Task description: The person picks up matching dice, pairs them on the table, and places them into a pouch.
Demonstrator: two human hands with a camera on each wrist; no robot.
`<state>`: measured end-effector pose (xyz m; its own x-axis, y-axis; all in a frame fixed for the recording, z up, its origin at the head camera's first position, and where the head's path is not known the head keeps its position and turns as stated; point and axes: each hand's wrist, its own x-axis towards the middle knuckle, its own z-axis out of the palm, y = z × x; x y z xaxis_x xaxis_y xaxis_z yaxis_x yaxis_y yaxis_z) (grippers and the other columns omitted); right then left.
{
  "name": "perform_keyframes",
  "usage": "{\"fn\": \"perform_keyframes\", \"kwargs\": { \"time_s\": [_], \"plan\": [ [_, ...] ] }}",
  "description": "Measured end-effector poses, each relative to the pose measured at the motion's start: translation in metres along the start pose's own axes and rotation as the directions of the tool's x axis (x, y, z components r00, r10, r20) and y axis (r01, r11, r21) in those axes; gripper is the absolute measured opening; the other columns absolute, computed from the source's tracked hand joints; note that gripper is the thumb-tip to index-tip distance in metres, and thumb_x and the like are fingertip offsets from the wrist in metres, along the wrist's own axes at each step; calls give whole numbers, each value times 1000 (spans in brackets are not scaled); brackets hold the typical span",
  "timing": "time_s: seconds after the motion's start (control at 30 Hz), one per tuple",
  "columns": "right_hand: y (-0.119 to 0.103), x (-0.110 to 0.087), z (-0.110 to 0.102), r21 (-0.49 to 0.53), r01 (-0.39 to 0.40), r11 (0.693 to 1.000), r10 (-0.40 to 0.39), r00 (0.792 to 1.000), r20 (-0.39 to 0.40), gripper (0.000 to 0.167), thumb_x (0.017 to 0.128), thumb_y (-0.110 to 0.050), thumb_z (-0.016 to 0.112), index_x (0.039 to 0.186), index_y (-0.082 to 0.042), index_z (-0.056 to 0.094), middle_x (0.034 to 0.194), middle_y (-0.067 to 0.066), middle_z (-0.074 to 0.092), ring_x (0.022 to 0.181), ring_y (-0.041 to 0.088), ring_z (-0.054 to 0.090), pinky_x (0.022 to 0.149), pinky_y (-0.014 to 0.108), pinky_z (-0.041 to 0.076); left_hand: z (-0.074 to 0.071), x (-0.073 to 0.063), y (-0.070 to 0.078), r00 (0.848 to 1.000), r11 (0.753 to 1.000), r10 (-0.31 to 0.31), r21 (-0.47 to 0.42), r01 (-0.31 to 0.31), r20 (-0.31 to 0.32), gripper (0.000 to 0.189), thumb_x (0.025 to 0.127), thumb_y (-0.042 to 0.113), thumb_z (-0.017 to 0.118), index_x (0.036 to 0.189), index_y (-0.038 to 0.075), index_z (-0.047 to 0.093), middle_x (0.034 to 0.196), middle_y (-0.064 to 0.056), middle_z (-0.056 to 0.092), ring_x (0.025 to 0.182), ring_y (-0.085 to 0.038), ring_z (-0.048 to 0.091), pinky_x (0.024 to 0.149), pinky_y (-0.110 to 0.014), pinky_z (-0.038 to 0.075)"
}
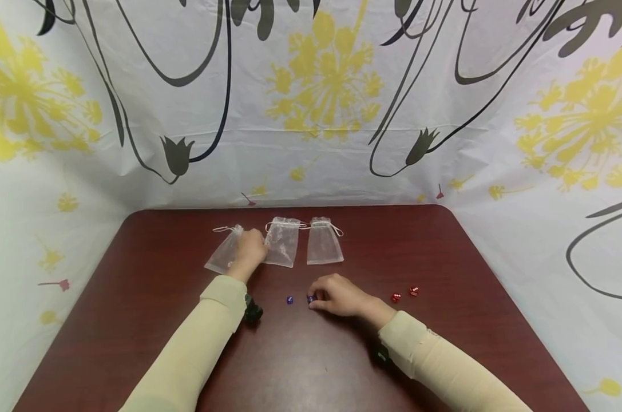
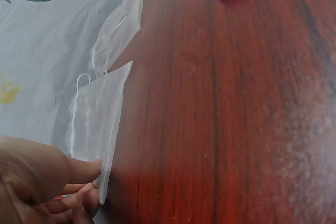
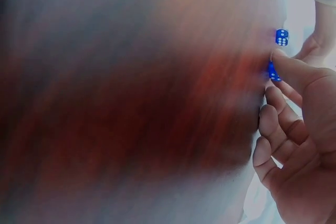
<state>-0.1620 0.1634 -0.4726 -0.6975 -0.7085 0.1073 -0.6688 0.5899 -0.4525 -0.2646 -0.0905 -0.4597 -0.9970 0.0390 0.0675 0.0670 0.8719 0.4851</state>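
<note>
Three sheer white drawstring pouches lie in a row at the back of the table: a left pouch (image 1: 219, 258), a middle pouch (image 1: 284, 247) and a right pouch (image 1: 324, 247). My left hand (image 1: 251, 247) reaches between the left and middle ones. In the left wrist view its thumb and fingers pinch the near edge of the middle pouch. Nearer the front, my right hand (image 1: 340, 295) pinches a blue die (image 3: 273, 72) between thumb and forefinger, low at the table top; its other fingers are loosely curled. A second blue die (image 1: 289, 300) sits just left of it.
Two red dice, one nearer (image 1: 395, 297) and one farther (image 1: 414, 291), lie right of my right hand. Dark wrist cameras hang under both sleeves. A patterned white cloth (image 1: 311, 171) rises behind the dark red table (image 1: 311, 366) and along both its sides.
</note>
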Motion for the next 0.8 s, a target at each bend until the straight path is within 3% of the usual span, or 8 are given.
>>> {"fn": "perform_keyframes", "kwargs": {
  "time_s": [0.23,0.4,0.67,0.8],
  "plan": [
    [0,0,-1,33,7,999,-6,999,-33,15,92,-23,77,102,-12,74,78,-11,60,67,3,54,62,19,45,3,-2,-3,1000,1000,20,-9,-20,-23,15,87,8,69,72,8,72,82,-11,74,83,-33,69,80,-47,55],
    [0,-1,-2,70,19,997,-12,995,-96,15,92,-19,77,102,-9,73,76,-10,62,65,1,53,60,19,46,3,-7,0,992,993,80,-81,-88,-94,16,93,14,71,79,8,73,82,-9,73,83,-31,69,79,-46,55],
    [-2,2,-10,141,-31,989,56,983,-176,15,92,-19,77,102,-9,72,77,-9,62,66,2,54,61,22,49,-6,-24,6,948,953,175,-197,-231,-265,12,95,12,72,89,2,72,84,-12,67,82,-31,66,79,-44,52],
    [-4,4,-18,192,-30,981,73,972,-224,16,92,-16,76,103,-4,73,77,-7,62,66,4,55,60,24,51,-13,-33,9,909,921,217,-234,-312,-357,11,93,13,73,90,3,73,84,-10,66,78,-27,64,77,-42,52]
  ]
}}
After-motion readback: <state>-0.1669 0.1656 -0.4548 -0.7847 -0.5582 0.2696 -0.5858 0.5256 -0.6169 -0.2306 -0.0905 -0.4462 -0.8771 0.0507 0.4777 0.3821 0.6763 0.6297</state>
